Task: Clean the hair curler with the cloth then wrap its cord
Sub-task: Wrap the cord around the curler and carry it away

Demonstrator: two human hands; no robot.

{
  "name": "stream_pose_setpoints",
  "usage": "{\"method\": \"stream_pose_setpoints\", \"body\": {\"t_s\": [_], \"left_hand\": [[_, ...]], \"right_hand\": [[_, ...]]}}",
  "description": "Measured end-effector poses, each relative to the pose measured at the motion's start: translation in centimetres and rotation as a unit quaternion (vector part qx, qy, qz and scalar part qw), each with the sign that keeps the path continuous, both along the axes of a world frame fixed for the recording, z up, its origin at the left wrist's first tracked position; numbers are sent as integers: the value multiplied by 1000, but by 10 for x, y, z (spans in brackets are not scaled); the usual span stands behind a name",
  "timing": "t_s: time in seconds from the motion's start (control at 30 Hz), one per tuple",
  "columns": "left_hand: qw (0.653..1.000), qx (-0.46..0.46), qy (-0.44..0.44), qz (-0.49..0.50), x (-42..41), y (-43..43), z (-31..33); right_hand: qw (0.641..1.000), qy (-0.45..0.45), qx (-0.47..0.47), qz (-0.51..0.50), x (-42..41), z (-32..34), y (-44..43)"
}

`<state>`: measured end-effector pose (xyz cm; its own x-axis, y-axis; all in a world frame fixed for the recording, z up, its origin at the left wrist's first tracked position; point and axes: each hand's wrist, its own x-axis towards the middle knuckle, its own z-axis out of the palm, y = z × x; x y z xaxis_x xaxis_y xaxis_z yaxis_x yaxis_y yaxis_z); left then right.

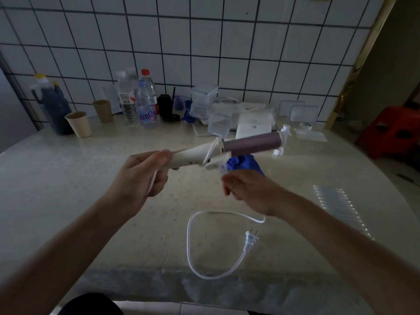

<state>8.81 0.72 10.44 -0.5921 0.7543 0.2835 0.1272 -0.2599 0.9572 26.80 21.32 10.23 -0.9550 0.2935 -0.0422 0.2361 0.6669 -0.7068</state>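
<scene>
Currently, back row of the counter (68,178), upper left to right: dark jug (54,110) with a yellow cap, dark contents up to the neck. Two paper cups (78,123), upright; I can't see inside them. Cluster of clear bottles (147,105), capped, clear liquid in at least the front one; levels are hard to read. Stack of clear plastic boxes (203,98) at upper centre, contents not discernible. Two clear lids (303,113) lean on the tiled wall at upper right.

Mid-frame: my left hand (145,176) is clenched round the cream handle of the hair curler (227,147), held above the counter. A run of cord (188,235) also passes down through that palm. The curler's long axis is near horizontal and rises slightly to the right: handle end left, purple barrel right, white tip pointing at the upper right of the frame. One turn of cord crosses the body where handle meets barrel.

Blue cloth (243,163) sits bunched just below the barrel, beyond my right hand (247,192); I can't tell if they touch. The right fingers are curled and pinch the cord. The slack loops down to lower centre and ends at the plug (251,241), prongs pointing up-frame.
</scene>
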Motion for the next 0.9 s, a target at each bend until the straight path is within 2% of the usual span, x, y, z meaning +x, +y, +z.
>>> {"method": "stream_pose_setpoints", "body": {"t_s": [0.07, 0.2, 0.37, 0.43, 0.53, 0.6, 0.73, 0.87, 0.9], "left_hand": [[996, -29, 52, 70, 8, 9, -2], [957, -80, 220, 173, 20, 14, -5], [919, -108, 318, 206, 16, 13, -2], [918, -133, 326, 180, 13, 8, -3], [946, -147, 272, 98, 1, -6, -2], [967, -121, 215, 58, -8, -16, 2], [993, -42, 107, -12, -18, -25, 9], [999, 21, -35, -18, -12, -17, 6], [997, 31, -68, -15, -10, -13, 4]], "right_hand": [[999, -6, 32, 11, -2, 2, -25], [999, -2, 46, 17, 0, 20, -41], [996, 72, 47, 39, 2, 34, -36], [992, 105, 64, 30, -1, 44, -21], [986, 147, 79, -2, -2, 58, 8], [988, 140, 69, -15, -4, 61, 29], [990, 114, -86, -18, -1, 46, 58], [971, 107, -212, 7, -1, 10, 42], [971, 94, -218, -2, -2, 5, 31]]}}
